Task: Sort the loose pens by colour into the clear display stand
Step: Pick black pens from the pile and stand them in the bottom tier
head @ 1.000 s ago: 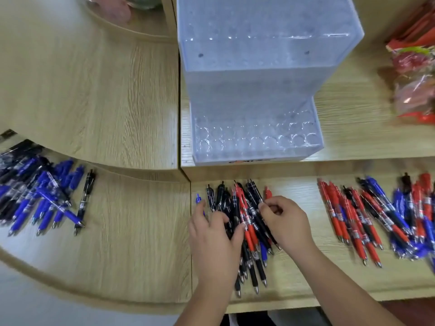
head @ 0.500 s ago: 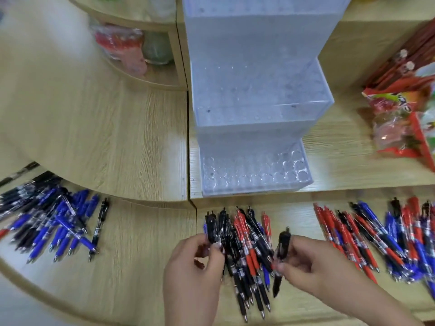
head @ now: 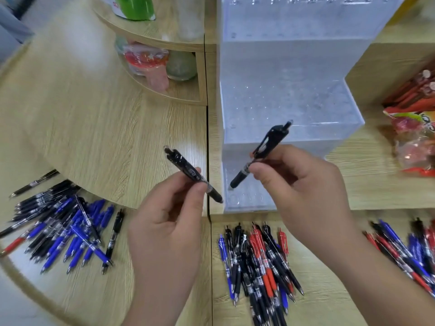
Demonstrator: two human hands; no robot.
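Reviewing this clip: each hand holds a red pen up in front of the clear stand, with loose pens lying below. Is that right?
Not quite: the held pens are black, not red. The head view shows the left hand pinching one black pen and the right hand a second black pen, in front of the clear stand, loose pens lying below.

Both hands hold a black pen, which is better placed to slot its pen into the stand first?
Probably the right hand: its black pen points tip-down over the lowest tier of the clear stand. The left hand holds the other black pen flatter, beside its left edge.
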